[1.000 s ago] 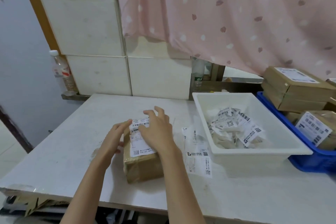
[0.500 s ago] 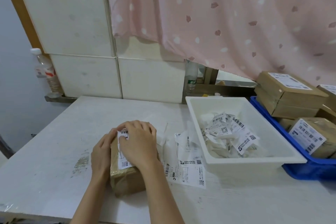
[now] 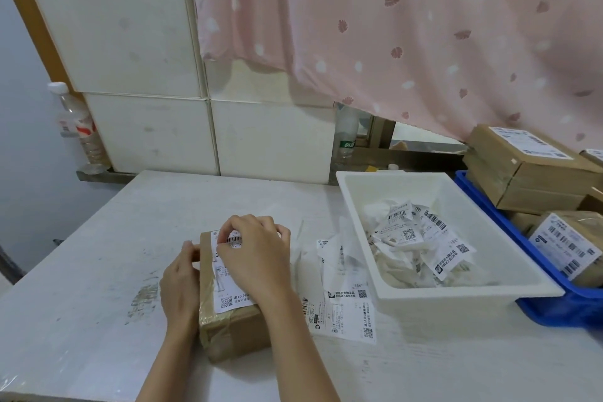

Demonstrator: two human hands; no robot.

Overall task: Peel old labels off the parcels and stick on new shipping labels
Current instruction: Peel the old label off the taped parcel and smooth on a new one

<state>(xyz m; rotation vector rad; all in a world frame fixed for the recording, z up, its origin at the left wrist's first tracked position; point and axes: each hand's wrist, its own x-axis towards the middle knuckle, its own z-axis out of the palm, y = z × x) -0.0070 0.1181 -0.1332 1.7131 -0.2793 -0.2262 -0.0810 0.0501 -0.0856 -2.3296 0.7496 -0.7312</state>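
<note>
Your right hand (image 3: 257, 254) covers much of the label (image 3: 225, 287) on the parcel (image 3: 231, 326), so you cannot tell whether its fingertips pinch an edge. The label print is too small to read. The frame's right edge cuts off the blue crate (image 3: 554, 310) and the stacked boxes (image 3: 522, 173).

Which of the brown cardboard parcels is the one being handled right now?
The brown taped cardboard parcel on the white table, between left hand and right hand; others sit at the blue crate.
</note>
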